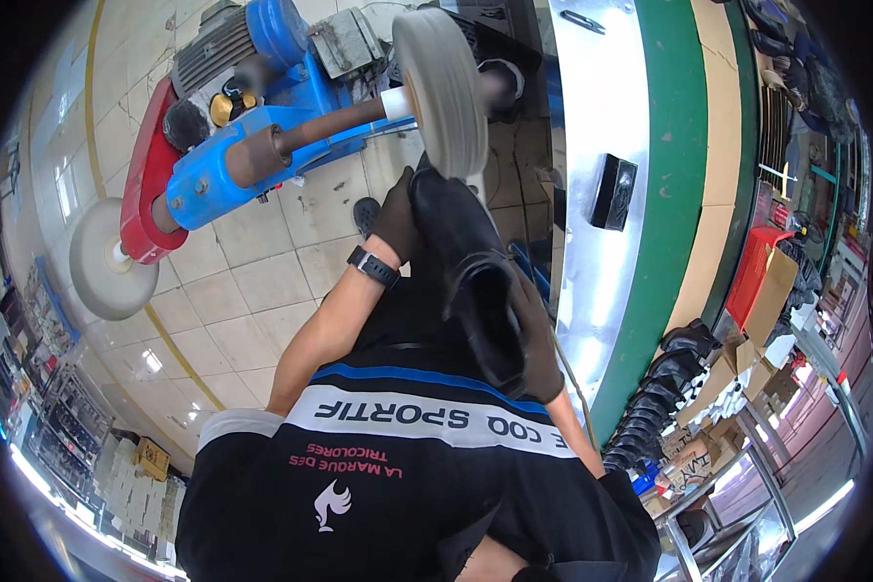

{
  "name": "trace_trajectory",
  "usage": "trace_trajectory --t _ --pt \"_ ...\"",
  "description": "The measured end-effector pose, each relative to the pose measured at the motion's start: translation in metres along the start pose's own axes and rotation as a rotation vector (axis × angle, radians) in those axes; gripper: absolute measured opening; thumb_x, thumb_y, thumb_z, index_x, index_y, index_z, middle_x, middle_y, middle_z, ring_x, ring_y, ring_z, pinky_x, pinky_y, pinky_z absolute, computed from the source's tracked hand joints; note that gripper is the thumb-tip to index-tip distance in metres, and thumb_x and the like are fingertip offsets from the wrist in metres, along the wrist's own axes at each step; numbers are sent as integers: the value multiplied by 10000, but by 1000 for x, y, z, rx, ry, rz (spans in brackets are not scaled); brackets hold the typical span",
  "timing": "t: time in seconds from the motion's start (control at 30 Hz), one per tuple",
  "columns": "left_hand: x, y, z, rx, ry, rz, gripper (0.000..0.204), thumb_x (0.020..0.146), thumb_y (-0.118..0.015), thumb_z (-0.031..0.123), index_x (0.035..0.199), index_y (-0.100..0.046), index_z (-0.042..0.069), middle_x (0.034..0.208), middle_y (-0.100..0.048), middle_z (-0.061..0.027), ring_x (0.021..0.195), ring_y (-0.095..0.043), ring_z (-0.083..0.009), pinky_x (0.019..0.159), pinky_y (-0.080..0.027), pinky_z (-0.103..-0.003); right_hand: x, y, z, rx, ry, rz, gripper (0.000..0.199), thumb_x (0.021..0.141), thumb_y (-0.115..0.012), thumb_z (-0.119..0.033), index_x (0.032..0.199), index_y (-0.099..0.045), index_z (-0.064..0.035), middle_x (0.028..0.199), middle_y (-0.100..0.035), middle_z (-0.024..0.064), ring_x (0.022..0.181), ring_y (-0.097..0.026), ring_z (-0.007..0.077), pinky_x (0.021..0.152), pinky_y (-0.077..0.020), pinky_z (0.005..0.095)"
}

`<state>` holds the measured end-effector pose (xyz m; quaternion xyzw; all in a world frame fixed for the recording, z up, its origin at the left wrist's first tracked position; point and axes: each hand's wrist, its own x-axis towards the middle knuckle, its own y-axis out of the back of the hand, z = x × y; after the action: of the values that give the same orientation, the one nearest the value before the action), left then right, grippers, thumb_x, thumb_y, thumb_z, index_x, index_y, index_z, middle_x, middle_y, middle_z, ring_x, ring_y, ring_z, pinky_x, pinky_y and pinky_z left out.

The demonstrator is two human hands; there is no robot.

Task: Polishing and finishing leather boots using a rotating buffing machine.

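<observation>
A black leather shoe [456, 218] points away from me, its toe against the lower edge of a pale buffing wheel [441, 97]. My left hand [395, 218], in a dark glove, grips the shoe's left side near the toe. On the opposite side, toward the heel, my right hand [540, 344] is closed around the shoe, also gloved; its fingers are partly hidden by the shoe. The shoe's opening faces up toward me. A brown shaft [335, 126] carries the wheel out from a blue machine body [204, 184].
A second pale wheel [112, 260] sits beyond a red belt guard [145, 209]. Along my right runs a metal-topped bench [592, 262] bearing a black block [613, 192] and a small dark hand tool [582, 21]. Black shoes [660, 398] stand in a row near cardboard boxes [737, 369].
</observation>
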<state>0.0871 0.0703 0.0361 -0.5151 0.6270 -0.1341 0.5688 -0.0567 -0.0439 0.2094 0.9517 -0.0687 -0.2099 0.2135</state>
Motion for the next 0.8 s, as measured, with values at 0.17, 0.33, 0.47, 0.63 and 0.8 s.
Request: trace_trajectory --t 0.17,0.33,0.47,0.63,0.8 --pt "-3 -9 -18 139 -2 17 462 909 -354 392 1118 -508 10 1049 -579 -132 936 -572 -245 847 -463 -343 30 2 -21 -274 -56 -44 821 582 -721 -220 1316 -367 -129 1176 -383 291 1080 -420 442 892 -374 455" --pt "17 21 -19 266 -5 -99 433 916 -345 353 1167 -467 21 1103 -545 -140 991 -548 -242 893 -442 -352 83 -12 -13 -705 -69 -162 710 596 -656 -238 1268 -435 -182 1024 -444 293 947 -461 449 766 -411 465" --pt "26 42 -26 131 41 -161 467 912 -341 391 1213 -430 45 1162 -506 -140 1045 -515 -251 935 -404 -365 106 -28 2 -892 -28 -211 661 585 -655 -182 1222 -478 -177 927 -439 238 860 -462 378 665 -410 415" --pt "24 56 -21 -36 74 -238 516 907 -337 439 1271 -385 75 1235 -458 -140 1112 -473 -261 989 -357 -382 62 -13 -19 -664 8 -144 680 574 -671 -158 1225 -473 -162 994 -446 270 924 -471 395 728 -425 426" --pt "25 54 -11 173 -133 -130 437 889 -378 342 1203 -430 42 1161 -502 -144 1041 -514 -254 933 -395 -358 14 1 17 150 -152 135 660 604 -661 -147 1228 -456 -81 1120 -482 228 1030 -503 322 848 -423 372"
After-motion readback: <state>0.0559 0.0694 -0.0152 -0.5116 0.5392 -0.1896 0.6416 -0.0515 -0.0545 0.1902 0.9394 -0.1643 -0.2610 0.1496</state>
